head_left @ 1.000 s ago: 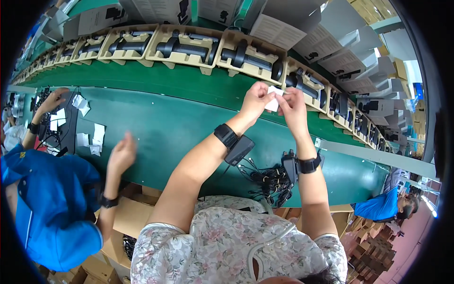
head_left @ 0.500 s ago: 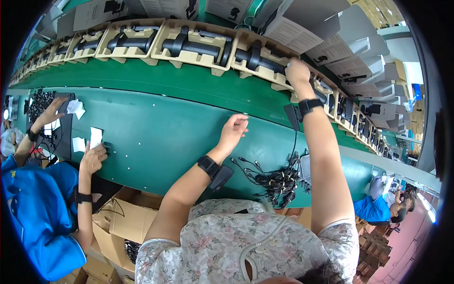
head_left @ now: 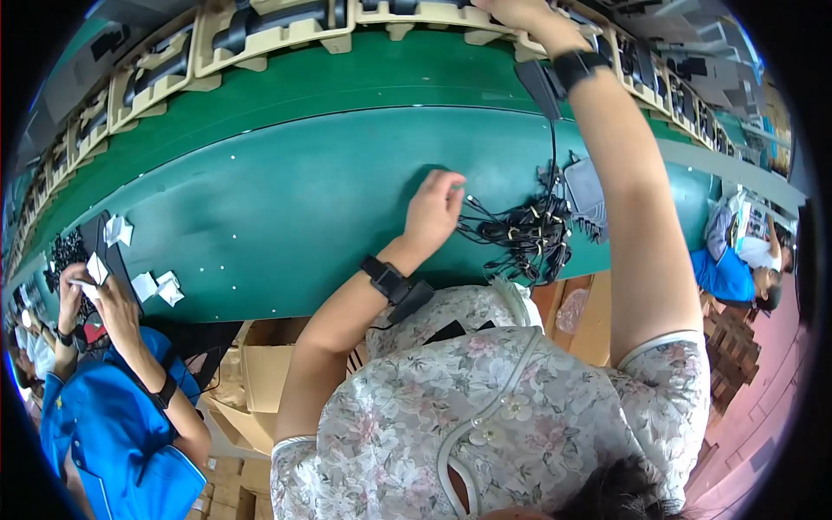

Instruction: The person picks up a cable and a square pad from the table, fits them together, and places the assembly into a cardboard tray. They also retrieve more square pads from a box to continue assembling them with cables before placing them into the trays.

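My right hand [head_left: 520,12] reaches over the row of tan moulded trays on the green belt, beside one tray's front edge. The top of the picture cuts off its fingertips, so whatever they touch is hidden. My left hand [head_left: 433,212] hovers over the green table with loosely curled fingers, its thumb apart, holding nothing. Just right of it lies a bundle of black cables [head_left: 529,234] with small plugs. A tan tray [head_left: 269,42] to the left holds a dark cylindrical item with a black strap-like part.
Against the cables rests a flat grey item [head_left: 586,186]. To the left, a co-worker in blue [head_left: 130,433] handles white paper slips near more slips [head_left: 158,288]. An open cardboard box [head_left: 273,373] stands below the table edge. More people are at the far right.
The view has shifted, so trays and belt sit higher in the picture. My right hand has moved left along the trays. The co-worker's hands have come together around a white slip.
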A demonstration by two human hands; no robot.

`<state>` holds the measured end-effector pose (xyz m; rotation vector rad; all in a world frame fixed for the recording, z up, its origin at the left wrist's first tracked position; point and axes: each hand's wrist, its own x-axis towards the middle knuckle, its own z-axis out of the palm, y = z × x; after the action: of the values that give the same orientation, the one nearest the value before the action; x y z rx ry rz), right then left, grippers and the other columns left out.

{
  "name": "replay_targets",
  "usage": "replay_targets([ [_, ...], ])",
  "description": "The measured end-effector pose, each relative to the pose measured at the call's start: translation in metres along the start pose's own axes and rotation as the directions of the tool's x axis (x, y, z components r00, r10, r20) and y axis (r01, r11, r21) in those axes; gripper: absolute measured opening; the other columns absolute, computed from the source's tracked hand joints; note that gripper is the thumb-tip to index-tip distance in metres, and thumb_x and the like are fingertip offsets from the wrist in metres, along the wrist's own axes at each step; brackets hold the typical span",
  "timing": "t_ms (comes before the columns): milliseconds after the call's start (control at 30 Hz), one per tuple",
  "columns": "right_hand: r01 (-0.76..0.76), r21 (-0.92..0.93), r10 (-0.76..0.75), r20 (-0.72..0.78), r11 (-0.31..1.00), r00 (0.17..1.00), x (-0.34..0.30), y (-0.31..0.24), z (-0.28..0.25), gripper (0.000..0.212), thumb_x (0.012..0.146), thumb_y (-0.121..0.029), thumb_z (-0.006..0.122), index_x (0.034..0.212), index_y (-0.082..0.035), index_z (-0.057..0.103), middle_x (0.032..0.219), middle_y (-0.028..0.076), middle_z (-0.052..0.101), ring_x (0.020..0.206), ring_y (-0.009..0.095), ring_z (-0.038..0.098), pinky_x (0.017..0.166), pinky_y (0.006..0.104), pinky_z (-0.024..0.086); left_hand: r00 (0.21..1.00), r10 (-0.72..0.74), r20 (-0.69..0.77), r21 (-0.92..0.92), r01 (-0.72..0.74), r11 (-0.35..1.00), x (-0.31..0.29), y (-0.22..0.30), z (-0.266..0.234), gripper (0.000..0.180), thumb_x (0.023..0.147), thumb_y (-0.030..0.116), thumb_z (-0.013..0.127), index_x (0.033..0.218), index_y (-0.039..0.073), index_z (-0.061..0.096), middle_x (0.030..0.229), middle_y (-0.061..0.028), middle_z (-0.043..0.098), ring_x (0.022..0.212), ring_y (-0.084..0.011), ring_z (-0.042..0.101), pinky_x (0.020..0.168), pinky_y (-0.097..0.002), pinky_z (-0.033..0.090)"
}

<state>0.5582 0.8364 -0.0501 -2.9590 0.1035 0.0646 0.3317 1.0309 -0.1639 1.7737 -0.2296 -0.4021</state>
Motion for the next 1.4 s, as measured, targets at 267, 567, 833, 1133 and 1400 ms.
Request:
replay_targets([
  [267,-0.276,-0.22,0.264,-0.08,0.936,0.961,-0.186,0.155,-0.001,0.041,0.076,-0.039,0.063,0.105,-0.013,0.054,0.088,0.013,0.063,0.078,0.031,0.061,0.064,0.041,0.049,0.871,0.369,0.325,0.394,-0.48,0.784,-0.008,0.029,0.088,0.034,0.077,0.027,0.064,0.101,0.004,0.054,0.093,-0.0104,0.056,0.084,-0.027,0.056,0.072,-0.0376,0.045],
  [567,-0.413,-0.237,0.445,0.099,0.879,0.89,-0.295,0.163,0.049,0.064,0.066,-0.028,0.074,0.119,-0.008,0.045,0.108,0.016,0.052,0.107,0.034,0.048,0.077,0.0426,0.045,0.782,-0.28,0.556,0.552,-0.096,0.828,0.015,0.038,0.115,0.054,0.073,0.03,0.068,0.109,-0.002,0.044,0.083,-0.0163,0.062,0.081,-0.0328,0.059,0.066,-0.0407,0.047],
  [833,-0.324,0.096,0.3,0.199,0.941,0.933,-0.273,0.145,-0.003,0.034,0.074,-0.01,0.063,0.106,-0.009,0.05,0.095,0.017,0.057,0.09,0.036,0.055,0.069,0.0407,0.046,0.966,0.139,0.217,0.628,-0.248,0.737,-0.005,0.028,0.046,0.033,0.076,0.017,0.065,0.102,0.004,0.05,0.083,-0.0156,0.061,0.078,-0.0348,0.059,0.065,-0.0425,0.046],
  [1133,0.031,-0.287,-0.152,-0.408,0.957,0.9,-0.165,0.16,-0.063,0.015,0.075,-0.012,0.059,0.089,-0.017,0.062,0.082,0.004,0.059,0.084,0.026,0.055,0.072,0.0372,0.043,0.982,0.183,0.054,0.597,-0.179,0.782,-0.001,0.064,0.039,0.034,0.076,0.016,0.065,0.106,0.006,0.054,0.086,-0.0138,0.059,0.077,-0.0326,0.057,0.068,-0.0399,0.046],
  [1400,0.295,-0.383,-0.365,-0.122,0.875,0.923,-0.051,0.174,-0.071,0.018,0.069,-0.007,0.059,0.082,-0.018,0.066,0.09,0.003,0.058,0.096,0.022,0.05,0.084,0.0399,0.038,0.998,-0.064,-0.027,0.436,0.069,0.897,-0.014,0.04,-0.014,0.032,0.075,0.019,0.07,0.099,0.003,0.057,0.083,-0.013,0.061,0.074,-0.0237,0.059,0.068,-0.033,0.047],
])
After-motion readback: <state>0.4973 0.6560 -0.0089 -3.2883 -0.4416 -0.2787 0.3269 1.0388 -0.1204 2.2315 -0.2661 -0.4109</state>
